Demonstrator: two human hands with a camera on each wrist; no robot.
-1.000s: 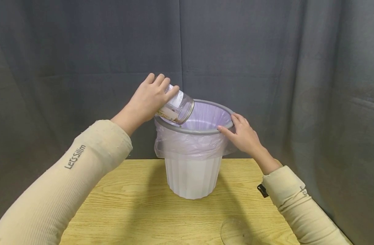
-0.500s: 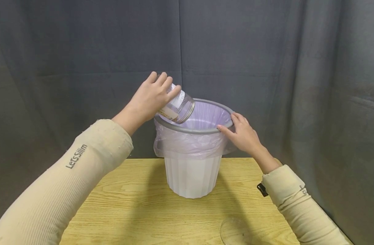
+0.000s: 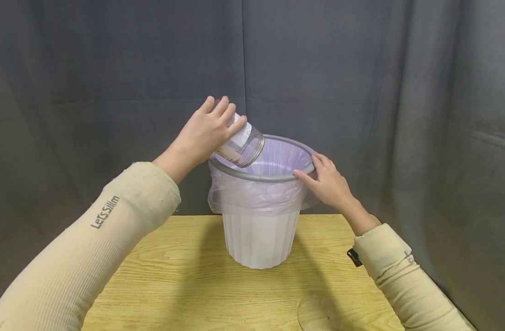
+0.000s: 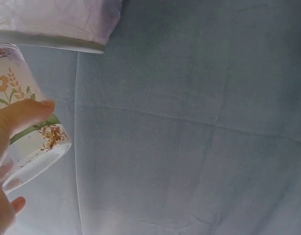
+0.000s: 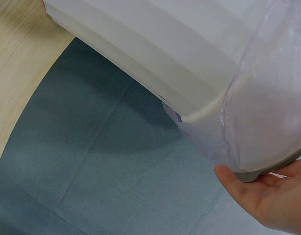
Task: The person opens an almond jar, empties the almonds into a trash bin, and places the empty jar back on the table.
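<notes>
A white ribbed bin with a grey rim and a pale purple liner bag stands on the wooden table. My left hand grips a clear glass jar tilted mouth-down over the bin's left rim. In the left wrist view the jar shows a flower label and brown crumbs stuck inside. My right hand grips the bin's rim on the right side, thumb outside; the right wrist view shows the hand under the rim.
A dark grey curtain hangs close behind the table. A clear round lid or dish lies at the table's front edge on the right. Bare wood lies in front of the bin.
The left hand has shifted the jar slightly right and tipped it a little further over the bin. The right hand and the bin have stayed put.
</notes>
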